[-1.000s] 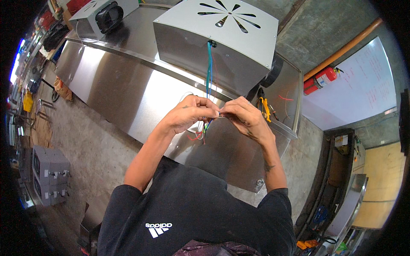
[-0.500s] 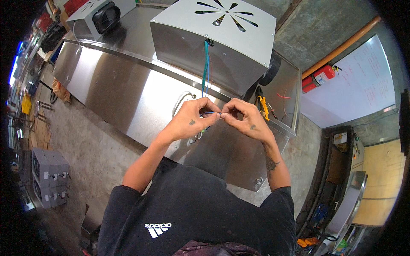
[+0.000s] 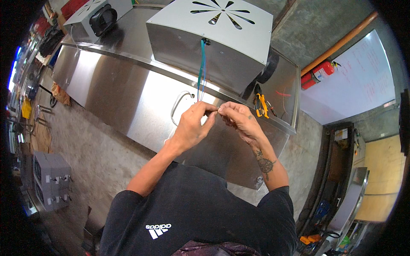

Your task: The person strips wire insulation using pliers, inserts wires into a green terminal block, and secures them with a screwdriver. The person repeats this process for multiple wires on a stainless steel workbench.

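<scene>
Teal and blue wires hang from a hole in the front of a grey metal box and run down behind my left hand. That hand is closed, pinching a thin wire between thumb and forefinger. My right hand meets it fingertip to fingertip, its thumb and forefinger closed on the wire's end. The held piece is almost wholly covered by the fingers. A grey cable loops over the steel panel left of my hands.
Beneath my hands slopes a stainless steel panel. Orange-handled pliers lie on the steel ledge to the right, near a red wire. A second box stands far left. A fire extinguisher is beside a whiteboard.
My right hand has turned, its forearm tattoo now showing more fully, and both hands' fingertips have come closer together. The blue wire seen between them before is now mostly covered.
</scene>
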The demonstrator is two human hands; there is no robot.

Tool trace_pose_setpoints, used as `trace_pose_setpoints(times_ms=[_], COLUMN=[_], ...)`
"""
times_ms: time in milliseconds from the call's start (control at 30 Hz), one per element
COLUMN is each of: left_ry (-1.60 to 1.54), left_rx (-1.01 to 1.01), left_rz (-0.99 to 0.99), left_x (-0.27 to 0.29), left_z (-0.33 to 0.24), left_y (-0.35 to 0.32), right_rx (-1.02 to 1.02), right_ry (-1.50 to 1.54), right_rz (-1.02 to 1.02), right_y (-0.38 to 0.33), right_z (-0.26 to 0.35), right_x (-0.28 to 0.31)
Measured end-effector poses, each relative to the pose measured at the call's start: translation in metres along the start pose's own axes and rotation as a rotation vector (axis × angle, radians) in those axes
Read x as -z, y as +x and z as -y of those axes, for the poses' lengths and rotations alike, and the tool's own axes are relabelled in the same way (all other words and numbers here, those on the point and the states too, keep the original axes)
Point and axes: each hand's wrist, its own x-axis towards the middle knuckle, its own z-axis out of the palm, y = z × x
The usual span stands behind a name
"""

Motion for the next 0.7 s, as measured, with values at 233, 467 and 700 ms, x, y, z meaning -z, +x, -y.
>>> trace_pose_setpoints(times_ms=[233, 467, 700], left_ry=[-0.355, -0.541, -0.590], left_rx=[0.481, 0.620, 0.648], left_rz=[0.200, 0.217, 0.295], left_x=[0.017, 0.020, 0.030], left_z=[0.003, 0.000, 0.000], left_y=[0.010, 0.017, 0.023], right_rx=[0.556, 1.100, 1.149], right_ry=[-0.677, -1.047, -1.243], right_rz=[-0.318, -0.246, -0.181], right_y=[-0.015, -0.007, -0.012], right_z=[0.006, -0.001, 0.013], right_x=[-0.014, -0.006, -0.005])
